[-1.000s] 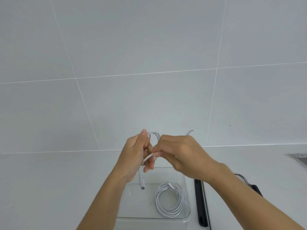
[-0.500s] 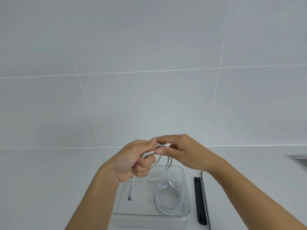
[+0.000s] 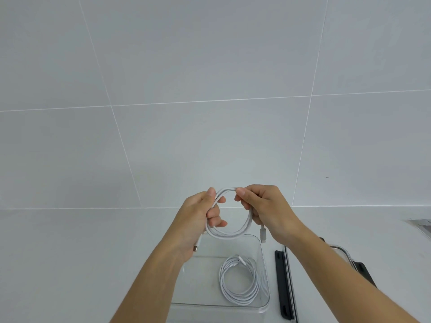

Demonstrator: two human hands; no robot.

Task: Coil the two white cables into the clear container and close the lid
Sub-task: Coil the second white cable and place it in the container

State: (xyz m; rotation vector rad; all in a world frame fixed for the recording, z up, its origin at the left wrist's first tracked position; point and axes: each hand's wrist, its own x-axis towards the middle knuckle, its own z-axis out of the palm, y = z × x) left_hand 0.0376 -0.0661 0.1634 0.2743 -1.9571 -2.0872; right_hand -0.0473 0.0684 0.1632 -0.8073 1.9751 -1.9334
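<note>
Clear glossy plastic container (image 3: 262, 257); smooth white cables (image 3: 240, 282); matt white counter (image 3: 70, 252).

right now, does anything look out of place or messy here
Nothing stands out. One coiled cable lies in the clear container; left hand and right hand hold the second coil above it; the lid lies alongside.

Tiled wall (image 3: 210, 66) fills upper part of view: large pale grey-white tiles, glossy. Thin white grout lines (image 3: 210, 101) run across and slantwise between tiles. Small dark speck (image 3: 327, 177) on tile at right. White surface (image 3: 70, 252) below, meeting wall along straight seam. Metallic grey object (image 3: 421, 226) at far right edge of surface, cut off by frame; kind unclear.
</note>
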